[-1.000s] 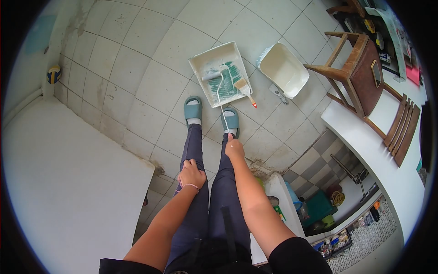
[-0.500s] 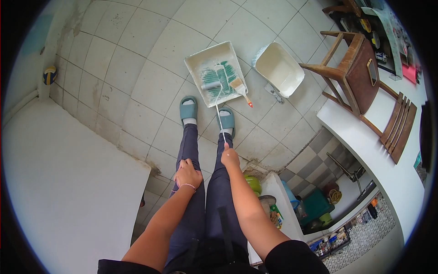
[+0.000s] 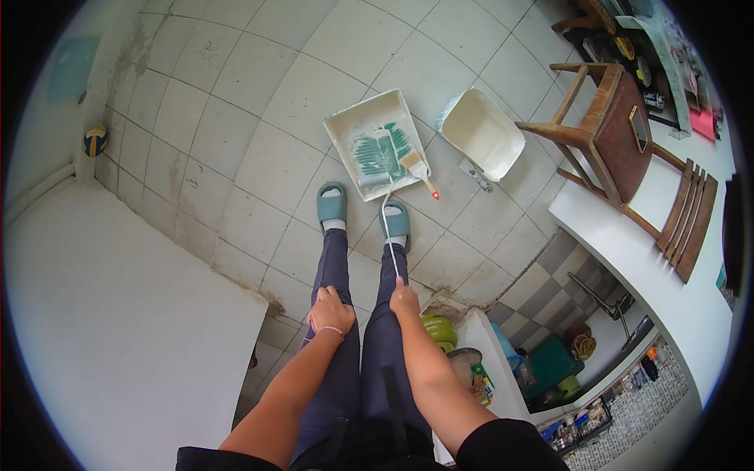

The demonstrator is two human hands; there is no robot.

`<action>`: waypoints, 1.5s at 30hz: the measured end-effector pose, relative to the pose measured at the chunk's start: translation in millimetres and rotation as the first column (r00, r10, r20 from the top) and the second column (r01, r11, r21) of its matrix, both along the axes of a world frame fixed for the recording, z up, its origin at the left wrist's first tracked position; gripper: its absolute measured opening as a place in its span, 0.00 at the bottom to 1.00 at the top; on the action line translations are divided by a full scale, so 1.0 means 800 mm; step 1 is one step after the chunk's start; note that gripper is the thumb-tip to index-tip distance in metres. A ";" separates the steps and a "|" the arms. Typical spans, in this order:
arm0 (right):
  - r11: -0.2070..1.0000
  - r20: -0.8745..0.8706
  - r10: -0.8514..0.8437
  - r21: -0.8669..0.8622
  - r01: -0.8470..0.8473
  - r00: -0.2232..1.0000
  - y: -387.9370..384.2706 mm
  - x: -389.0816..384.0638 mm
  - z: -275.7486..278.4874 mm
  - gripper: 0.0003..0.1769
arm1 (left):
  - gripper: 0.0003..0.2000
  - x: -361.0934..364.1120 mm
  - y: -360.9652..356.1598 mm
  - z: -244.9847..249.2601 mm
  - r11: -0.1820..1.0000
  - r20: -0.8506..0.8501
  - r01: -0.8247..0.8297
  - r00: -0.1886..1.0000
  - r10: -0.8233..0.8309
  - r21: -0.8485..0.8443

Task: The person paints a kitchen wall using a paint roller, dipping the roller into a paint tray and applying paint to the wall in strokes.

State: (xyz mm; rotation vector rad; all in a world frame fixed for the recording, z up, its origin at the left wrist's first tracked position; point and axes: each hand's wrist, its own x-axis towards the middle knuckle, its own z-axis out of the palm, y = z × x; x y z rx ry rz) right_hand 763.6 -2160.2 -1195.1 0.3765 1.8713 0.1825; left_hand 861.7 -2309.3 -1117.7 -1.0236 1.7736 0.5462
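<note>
My right hand (image 3: 404,300) is closed round the long white handle of a paint roller (image 3: 375,180). The roller's head lies in a white paint tray (image 3: 340,126), at the end nearest my feet. White paint and green ridges show on the tray's floor. Across the tray's right side lies a paintbrush (image 3: 422,174), its red-tipped handle sticking out over the rim. My left hand (image 3: 331,312) rests on my left knee, fingers spread over the trouser leg, holding nothing.
A white bucket (image 3: 514,153) stands right of the tray, with a small grey object (image 3: 476,175) beside it. On the right a wooden chair (image 3: 605,129) carries a phone (image 3: 637,129). A ball (image 3: 95,140) sits by the left wall. White surfaces flank both sides.
The roller's head has moved down the tray toward my feet, and my right hand has drawn back with it. My left hand stays on the knee. The view has shifted slightly.
</note>
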 end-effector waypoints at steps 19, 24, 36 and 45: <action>0.974 -0.123 0.029 -0.221 -0.056 0.992 -0.090 -0.094 -0.047 0.42 | 0.21 -0.004 0.008 0.003 0.993 0.025 0.106 0.994 -0.105 -0.055; 0.949 0.094 -0.197 -0.232 0.214 0.976 -0.079 -0.125 -0.006 0.40 | 0.21 -0.001 0.010 0.002 0.993 -0.023 0.095 0.995 -0.096 -0.072; 0.988 0.000 0.146 -0.041 -0.146 0.989 0.028 -0.113 0.022 0.36 | 0.21 -0.015 0.005 0.006 0.993 0.012 0.098 0.995 -0.097 -0.069; 0.988 -0.047 0.085 -0.126 -0.090 0.995 -0.061 -0.141 -0.012 0.36 | 0.21 -0.007 0.007 -0.008 0.994 -0.039 0.078 0.996 -0.081 -0.080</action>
